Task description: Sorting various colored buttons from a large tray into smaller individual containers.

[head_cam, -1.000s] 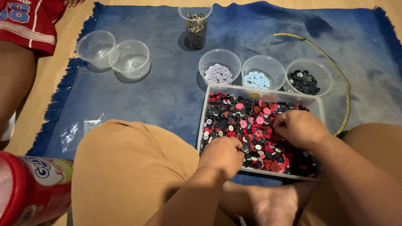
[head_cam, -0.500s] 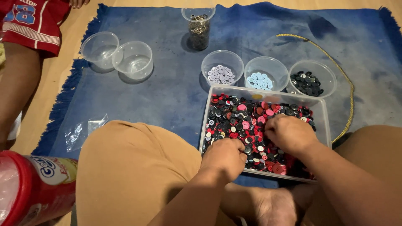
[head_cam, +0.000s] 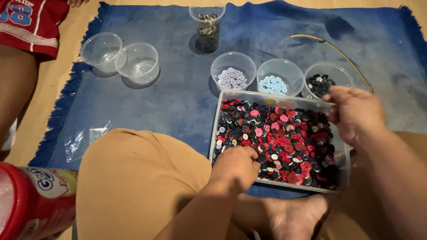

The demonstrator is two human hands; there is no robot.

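Red-black buttons fill our clear tray (head_cam: 216, 129) | behind it three cups partly filled | left hand (head_cam: 235, 166) curled among buttons, hold unclear | right hand (head_cam: 356, 113) lifted, pinch contents unseen

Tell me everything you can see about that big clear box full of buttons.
The clear box is a rectangular tub of see-through plastic with thin, slightly flared walls, lying flat on the blue mat, just in front of three small round cups. It is filled with a loose heap of mixed buttons, mostly red, black and pink, with a few white ones. The left hand rests curled among the buttons at its near left corner. The right hand is raised over its far right corner.
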